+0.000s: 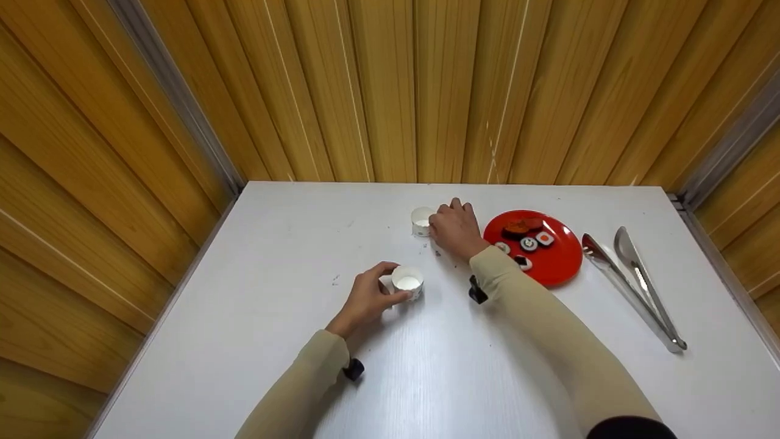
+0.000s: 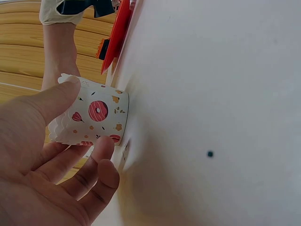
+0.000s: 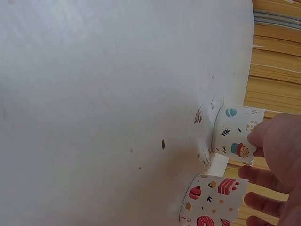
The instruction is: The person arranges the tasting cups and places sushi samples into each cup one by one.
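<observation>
My left hand [image 1: 367, 297] grips a white paper baking cup [image 1: 407, 281] by its sides. In the left wrist view, the thumb lies near the cup's wavy rim, and pink donut and flower prints show on its wall. Farther back, my right hand [image 1: 455, 227] pinches the edge of a second paper baking cup [image 1: 421, 221]. This one carries a cupcake print, seen in the right wrist view, where the thumb [image 3: 260, 135] covers part of its rim. Both cups stand upright on the white table [image 1: 292, 256], and the inside of the nearer one looks white and bare.
Right of my right hand lies a red plate [image 1: 557, 265] with several toy sushi pieces [image 1: 529, 244] on it. Metal tongs [image 1: 646, 299] rest beyond the plate. Wood-patterned panels [image 1: 390, 91] enclose the table's back and sides.
</observation>
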### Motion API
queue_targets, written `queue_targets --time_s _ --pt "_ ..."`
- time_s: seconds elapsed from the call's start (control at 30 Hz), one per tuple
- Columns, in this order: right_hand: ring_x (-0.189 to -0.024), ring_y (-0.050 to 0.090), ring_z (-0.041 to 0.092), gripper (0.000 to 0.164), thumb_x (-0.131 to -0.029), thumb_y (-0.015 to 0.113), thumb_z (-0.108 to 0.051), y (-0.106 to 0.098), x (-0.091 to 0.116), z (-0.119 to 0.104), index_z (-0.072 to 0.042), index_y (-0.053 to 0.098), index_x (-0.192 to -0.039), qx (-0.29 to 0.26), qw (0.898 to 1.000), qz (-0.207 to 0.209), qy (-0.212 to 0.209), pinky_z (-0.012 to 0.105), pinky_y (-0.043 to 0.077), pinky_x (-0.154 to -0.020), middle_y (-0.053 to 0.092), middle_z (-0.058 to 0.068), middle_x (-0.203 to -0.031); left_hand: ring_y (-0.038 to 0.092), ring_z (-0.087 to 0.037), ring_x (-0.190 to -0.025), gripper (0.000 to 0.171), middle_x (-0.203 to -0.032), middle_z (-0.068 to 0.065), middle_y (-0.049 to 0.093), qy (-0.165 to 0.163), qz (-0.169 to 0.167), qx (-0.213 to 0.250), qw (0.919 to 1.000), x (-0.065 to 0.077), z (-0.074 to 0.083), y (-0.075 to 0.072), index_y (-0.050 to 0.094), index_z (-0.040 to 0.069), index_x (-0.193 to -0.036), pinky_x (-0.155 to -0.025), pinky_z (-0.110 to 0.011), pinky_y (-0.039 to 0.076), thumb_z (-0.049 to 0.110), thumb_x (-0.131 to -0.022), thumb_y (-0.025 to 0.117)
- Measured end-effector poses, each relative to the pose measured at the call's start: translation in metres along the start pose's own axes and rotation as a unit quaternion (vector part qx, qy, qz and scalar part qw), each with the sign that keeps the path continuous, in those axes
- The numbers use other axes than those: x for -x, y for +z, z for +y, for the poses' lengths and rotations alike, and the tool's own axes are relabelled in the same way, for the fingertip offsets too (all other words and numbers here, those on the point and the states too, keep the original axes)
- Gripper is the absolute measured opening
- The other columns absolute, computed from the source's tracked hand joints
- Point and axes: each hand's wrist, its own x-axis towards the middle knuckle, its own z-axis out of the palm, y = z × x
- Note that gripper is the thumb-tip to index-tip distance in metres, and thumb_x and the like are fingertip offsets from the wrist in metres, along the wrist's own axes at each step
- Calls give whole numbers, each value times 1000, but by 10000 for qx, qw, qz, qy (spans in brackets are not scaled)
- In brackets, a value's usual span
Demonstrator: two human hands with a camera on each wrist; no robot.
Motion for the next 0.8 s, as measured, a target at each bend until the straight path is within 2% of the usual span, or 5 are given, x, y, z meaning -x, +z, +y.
queue_targets --time_s 0.47,0.8 --pt "-98 55 37 19 -99 63 -20 0 0 0 -10 80 -101 149 9998 -30 -104 51 43 -83 70 14 -95 62 -14 -69 57 -130 -14 67 74 -5 -18 10000 1 0 0 62 5 -134 -60 -25 50 23 -85 86" --pt "-100 55 35 19 -100 64 -21 0 -1 -5 -11 80 -105 143 9997 -165 -135 49 42 -84 71 12 -99 62 -14 -68 58 -129 -14 68 101 12 -50 9999 0 -1 0 62 5 -134 -60 -24 50 23 -85 86"
